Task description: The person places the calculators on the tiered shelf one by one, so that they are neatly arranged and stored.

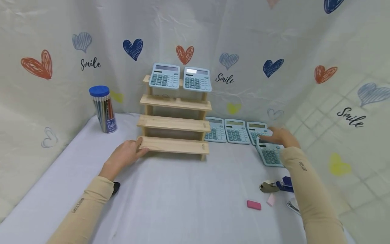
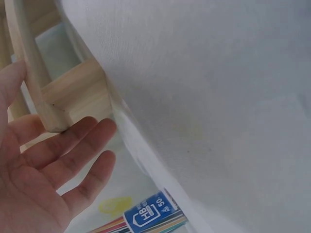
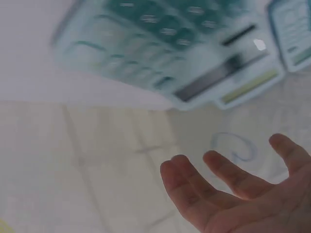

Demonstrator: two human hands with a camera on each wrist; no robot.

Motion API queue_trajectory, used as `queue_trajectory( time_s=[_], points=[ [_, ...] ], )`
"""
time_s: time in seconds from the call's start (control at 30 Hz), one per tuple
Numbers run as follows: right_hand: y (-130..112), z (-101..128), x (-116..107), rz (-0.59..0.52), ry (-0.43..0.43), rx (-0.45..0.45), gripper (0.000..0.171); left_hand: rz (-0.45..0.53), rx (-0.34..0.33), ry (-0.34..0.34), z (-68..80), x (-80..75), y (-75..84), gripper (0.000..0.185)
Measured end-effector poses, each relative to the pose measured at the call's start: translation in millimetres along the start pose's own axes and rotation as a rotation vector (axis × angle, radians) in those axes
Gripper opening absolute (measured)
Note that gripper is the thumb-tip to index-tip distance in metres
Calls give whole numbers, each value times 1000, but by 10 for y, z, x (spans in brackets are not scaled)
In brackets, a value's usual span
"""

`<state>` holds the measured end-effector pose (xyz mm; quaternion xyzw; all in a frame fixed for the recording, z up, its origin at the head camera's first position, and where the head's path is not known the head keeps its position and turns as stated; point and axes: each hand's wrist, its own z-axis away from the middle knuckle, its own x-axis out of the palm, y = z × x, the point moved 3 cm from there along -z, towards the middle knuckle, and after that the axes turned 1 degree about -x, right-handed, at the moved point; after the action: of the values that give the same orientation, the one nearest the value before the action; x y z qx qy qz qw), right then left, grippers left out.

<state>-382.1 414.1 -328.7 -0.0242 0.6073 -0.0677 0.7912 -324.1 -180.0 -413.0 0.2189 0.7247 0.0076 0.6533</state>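
A four-step wooden rack [image 1: 173, 145] stands on the table, with two light-blue calculators [image 1: 164, 77] leaning side by side on its top step. My left hand [image 1: 125, 155] holds the left end of the bottom step, thumb on one side and fingers on the other. Over at the right, my right hand [image 1: 281, 136] hovers by a calculator [image 1: 270, 156] that partly overlaps another calculator [image 1: 256, 130] behind it. In the right wrist view its fingers [image 3: 187, 187] are spread apart, with a gap to the blurred calculator [image 3: 146, 53]. Two more calculators [image 1: 236, 132] lie beside the rack.
A blue-lidded tub of pencils [image 1: 103, 110] stands at the back left. Near my right forearm lie staplers [image 1: 269, 187], a pink-red eraser [image 1: 254, 205] and a pale pink eraser [image 1: 271, 200]. A printed curtain [image 1: 189, 27] hangs behind the table.
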Motion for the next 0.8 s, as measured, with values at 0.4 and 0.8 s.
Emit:
queue_trajectory(
  time_s=[0.4,0.8],
  points=[
    [433,0,450,-35,-218,118,110,-3,1,-3,4,-1,-37,67],
    [455,-149,526,-95,-209,151,122,0,8,10,-22,9,-36,67]
  ],
)
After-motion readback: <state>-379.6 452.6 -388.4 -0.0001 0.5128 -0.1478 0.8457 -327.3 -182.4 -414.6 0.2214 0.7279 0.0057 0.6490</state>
